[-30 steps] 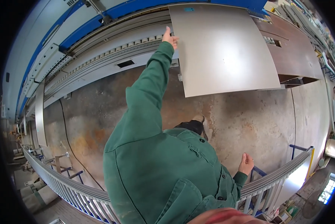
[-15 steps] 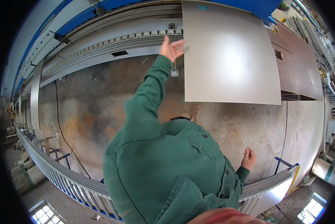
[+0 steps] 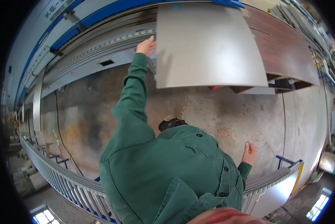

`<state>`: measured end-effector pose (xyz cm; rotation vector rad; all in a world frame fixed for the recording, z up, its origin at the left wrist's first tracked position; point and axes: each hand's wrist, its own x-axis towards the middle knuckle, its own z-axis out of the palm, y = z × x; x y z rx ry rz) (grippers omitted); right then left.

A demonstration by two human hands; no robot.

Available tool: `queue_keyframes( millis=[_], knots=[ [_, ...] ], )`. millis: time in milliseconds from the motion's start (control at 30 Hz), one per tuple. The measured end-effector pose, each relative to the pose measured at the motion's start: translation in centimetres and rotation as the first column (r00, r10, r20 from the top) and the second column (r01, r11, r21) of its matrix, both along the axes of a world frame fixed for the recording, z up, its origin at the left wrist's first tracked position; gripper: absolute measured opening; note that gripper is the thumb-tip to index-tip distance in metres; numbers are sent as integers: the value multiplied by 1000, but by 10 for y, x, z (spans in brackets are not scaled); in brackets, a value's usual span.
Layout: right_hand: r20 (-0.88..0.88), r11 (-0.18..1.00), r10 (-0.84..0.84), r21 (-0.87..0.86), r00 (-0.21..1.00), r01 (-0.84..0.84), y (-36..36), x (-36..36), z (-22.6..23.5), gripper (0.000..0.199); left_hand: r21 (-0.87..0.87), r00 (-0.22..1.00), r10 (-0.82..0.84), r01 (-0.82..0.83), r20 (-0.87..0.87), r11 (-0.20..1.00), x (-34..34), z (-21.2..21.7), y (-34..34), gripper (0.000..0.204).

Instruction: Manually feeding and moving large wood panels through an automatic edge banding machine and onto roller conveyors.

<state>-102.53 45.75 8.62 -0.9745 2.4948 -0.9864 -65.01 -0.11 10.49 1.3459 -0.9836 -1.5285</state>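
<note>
My left hand (image 3: 147, 46) is stretched out at the left edge of a large pale grey sheet panel (image 3: 208, 48). Its fingers are extended and close together, at or very near that edge; whether they touch it I cannot tell. The panel lies flat-looking, partly over a brown wooden tabletop (image 3: 287, 48), with a small blue mark near its far edge. Low at my right side hangs my right hand (image 3: 249, 153), loosely curled, with nothing visible in it.
Along the far side runs a machine bed with a row of small rollers (image 3: 111, 41) under a blue beam (image 3: 100, 16). A roller conveyor (image 3: 63, 179) curves behind me. A dark cable (image 3: 61, 130) crosses the concrete floor at left. The table's underside has open compartments (image 3: 287, 83).
My left hand has gone from spread fingers to fingers together at the panel's edge. The view has shifted, and the panel appears farther left and higher. My right hand stays low.
</note>
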Motion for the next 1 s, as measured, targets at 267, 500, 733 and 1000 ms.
queue_keyframes(
  millis=[267, 500, 733, 1000],
  knots=[
    [89, 981, 58, -192, 994, -40, -32, -138, 1, 21, -120, 507, 74, 59, 859, 991, -81, -47, 28, 55],
    [42, 967, 124, -231, 991, -112, -131, -245, -15, 25, -165, 477, 187, -89, 859, 982, -161, -30, 46, 66],
    [-308, 927, 195, -252, 931, -278, -239, -333, -35, 34, -268, 576, 389, -286, 719, 920, -194, -36, 49, 69],
    [588, 956, 287, -218, 756, -194, -293, -397, -70, 27, -278, 533, 464, -394, 707, 876, -253, -48, 48, 68]
  ],
)
